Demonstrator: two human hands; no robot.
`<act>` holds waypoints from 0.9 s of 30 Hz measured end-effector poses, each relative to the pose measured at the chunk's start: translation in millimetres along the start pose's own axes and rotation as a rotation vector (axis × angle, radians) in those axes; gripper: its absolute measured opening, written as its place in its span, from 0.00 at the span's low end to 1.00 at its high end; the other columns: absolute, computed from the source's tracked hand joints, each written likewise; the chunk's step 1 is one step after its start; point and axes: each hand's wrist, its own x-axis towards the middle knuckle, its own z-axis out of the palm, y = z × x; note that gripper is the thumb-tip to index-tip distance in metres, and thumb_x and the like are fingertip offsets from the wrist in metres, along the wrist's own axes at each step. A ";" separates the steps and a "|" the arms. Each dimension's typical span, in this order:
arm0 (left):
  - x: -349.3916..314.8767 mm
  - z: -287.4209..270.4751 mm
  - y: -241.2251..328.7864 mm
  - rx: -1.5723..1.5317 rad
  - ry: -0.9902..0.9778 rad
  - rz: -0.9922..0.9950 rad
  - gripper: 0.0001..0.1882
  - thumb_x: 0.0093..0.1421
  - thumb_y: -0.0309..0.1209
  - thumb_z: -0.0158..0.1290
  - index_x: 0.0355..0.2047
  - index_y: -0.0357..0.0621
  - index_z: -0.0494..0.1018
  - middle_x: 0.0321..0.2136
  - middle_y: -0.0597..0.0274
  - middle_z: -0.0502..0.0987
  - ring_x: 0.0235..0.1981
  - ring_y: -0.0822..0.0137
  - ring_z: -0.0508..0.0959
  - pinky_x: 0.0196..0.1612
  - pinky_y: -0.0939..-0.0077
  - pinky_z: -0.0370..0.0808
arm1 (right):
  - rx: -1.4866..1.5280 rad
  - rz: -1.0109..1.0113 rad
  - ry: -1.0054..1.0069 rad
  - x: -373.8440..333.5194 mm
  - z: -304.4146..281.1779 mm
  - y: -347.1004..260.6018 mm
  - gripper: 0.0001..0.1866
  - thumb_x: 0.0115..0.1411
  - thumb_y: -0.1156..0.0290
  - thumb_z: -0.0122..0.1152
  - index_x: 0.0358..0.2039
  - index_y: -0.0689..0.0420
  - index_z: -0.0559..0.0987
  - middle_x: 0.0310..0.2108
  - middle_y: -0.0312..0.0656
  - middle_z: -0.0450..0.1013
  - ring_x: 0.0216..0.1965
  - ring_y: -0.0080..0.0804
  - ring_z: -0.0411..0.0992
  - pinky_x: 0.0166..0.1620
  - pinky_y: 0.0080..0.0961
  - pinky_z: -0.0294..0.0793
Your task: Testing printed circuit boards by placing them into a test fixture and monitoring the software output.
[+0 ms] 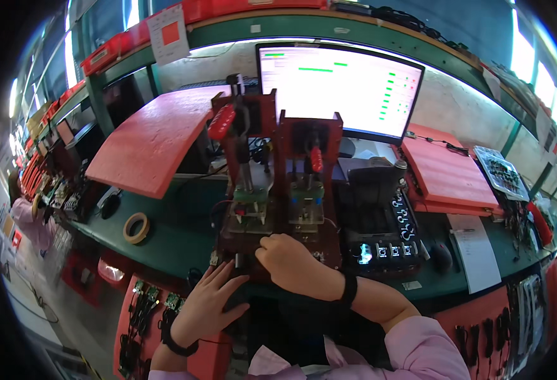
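Note:
My left hand lies at the front edge of a dark red test fixture, fingers spread and stretched out. By its fingertips are a small pale connector and a short dark cylinder. My right hand is curled over the fixture's front, thumb and fingers pressed together; whatever they hold, if anything, is hidden. Two clamps stand on the fixture, a left one with a red handle and a right one with a red handle. Green circuit boards sit under the left clamp and the right clamp.
Behind the fixture stands a lit monitor. Foam sheets, one at left and one at right, flank it. A tape roll lies left; a black tray of small modules, a mouse and paper lie right.

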 end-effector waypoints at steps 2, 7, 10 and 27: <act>-2.7 -14.7 3.3 -0.095 -0.033 -0.036 0.25 0.49 0.35 0.57 0.48 0.46 0.68 0.52 0.42 0.65 0.53 0.46 0.66 0.57 0.58 0.61 | -0.010 -0.002 -0.033 2.3 2.1 -1.8 0.06 0.38 0.78 0.55 0.21 0.60 0.72 0.26 0.45 0.68 0.31 0.42 0.69 0.37 0.31 0.68; -10.8 -42.6 7.6 -0.416 0.223 -0.037 0.21 0.45 0.27 0.58 0.42 0.40 0.72 0.41 0.52 0.74 0.41 0.58 0.75 0.38 0.69 0.74 | -0.036 0.037 -0.061 -5.7 -4.5 4.8 0.11 0.39 0.77 0.56 0.27 0.61 0.73 0.27 0.45 0.69 0.32 0.39 0.69 0.38 0.29 0.67; -43.6 -88.3 43.7 -0.568 0.253 0.238 0.19 0.47 0.26 0.57 0.42 0.42 0.71 0.35 0.54 0.76 0.35 0.61 0.76 0.31 0.71 0.73 | -0.081 0.057 0.015 -10.9 -5.4 -15.8 0.18 0.41 0.76 0.56 0.37 0.62 0.74 0.30 0.44 0.70 0.33 0.36 0.69 0.37 0.28 0.67; -59.9 -105.6 72.8 -0.889 -0.331 1.210 0.09 0.58 0.27 0.46 0.24 0.39 0.73 0.22 0.55 0.73 0.20 0.65 0.71 0.22 0.75 0.65 | -0.293 -0.039 0.082 -61.1 -3.1 -12.0 0.20 0.47 0.67 0.56 0.42 0.61 0.75 0.42 0.43 0.71 0.41 0.34 0.67 0.46 0.32 0.64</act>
